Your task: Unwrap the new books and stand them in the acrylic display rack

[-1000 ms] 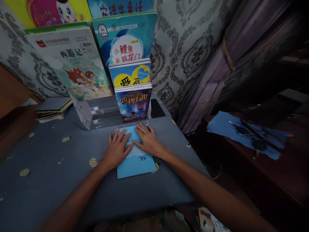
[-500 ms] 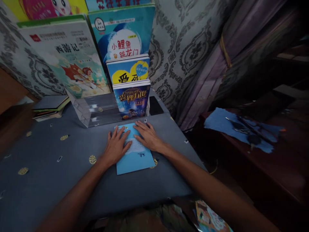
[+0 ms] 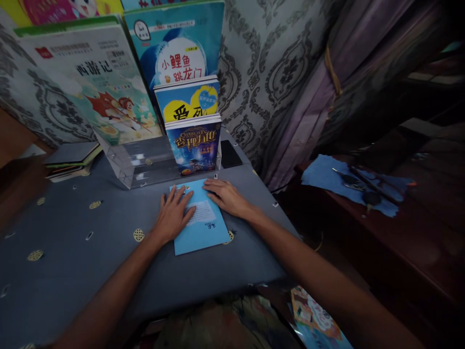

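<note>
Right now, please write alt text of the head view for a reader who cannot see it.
A person's left hand lies on a light blue book, the right hand across its right edge, on a patterned tablecloth. Behind, a clear display stand holds 西游记 and other books; a dark slab, perhaps a phone, lies at right.

Dim light glints on the clear stand (image 3: 160,162), with shadow (nearly black) far right.

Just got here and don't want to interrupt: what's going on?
A person's left hand rests, fingers spread, on the left side of a light blue book lying flat on the gray table. The right hand lies over the book's upper right edge. Just beyond, a clear rack holds upright books, with a flat black object beside it.
</note>
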`<state>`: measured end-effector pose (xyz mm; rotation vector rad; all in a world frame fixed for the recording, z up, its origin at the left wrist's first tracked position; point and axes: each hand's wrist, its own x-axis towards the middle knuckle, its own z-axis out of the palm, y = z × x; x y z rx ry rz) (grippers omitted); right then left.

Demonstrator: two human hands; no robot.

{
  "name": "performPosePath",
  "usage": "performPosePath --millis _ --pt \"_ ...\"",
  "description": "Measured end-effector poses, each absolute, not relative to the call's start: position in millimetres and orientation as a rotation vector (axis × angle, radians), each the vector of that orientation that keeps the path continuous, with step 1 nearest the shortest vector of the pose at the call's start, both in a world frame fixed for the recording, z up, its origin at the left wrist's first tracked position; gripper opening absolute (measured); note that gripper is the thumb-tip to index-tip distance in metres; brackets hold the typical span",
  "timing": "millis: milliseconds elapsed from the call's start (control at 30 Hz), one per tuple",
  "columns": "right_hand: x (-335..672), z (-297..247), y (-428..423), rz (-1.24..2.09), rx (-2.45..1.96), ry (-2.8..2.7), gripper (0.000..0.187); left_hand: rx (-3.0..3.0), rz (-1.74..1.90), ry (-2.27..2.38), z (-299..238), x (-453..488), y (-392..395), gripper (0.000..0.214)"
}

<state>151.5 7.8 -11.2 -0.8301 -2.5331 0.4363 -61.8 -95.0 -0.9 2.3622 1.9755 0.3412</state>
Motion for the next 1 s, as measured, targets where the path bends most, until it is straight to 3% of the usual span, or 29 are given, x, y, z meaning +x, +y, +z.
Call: performPosePath --millis 333,1000 --pt "145.0 -16.1 3.5 0.297 -0.878 -2.583 0.038 2.369 0.341 1.981 -1.1 -62.4 -94.9 0.053" --pt "166.6 -14.5 -12.4 0.436 -0.845 -2.436 0.034 2.424 0.266 1.92 7.8 -62.1 -86.7 0.053"
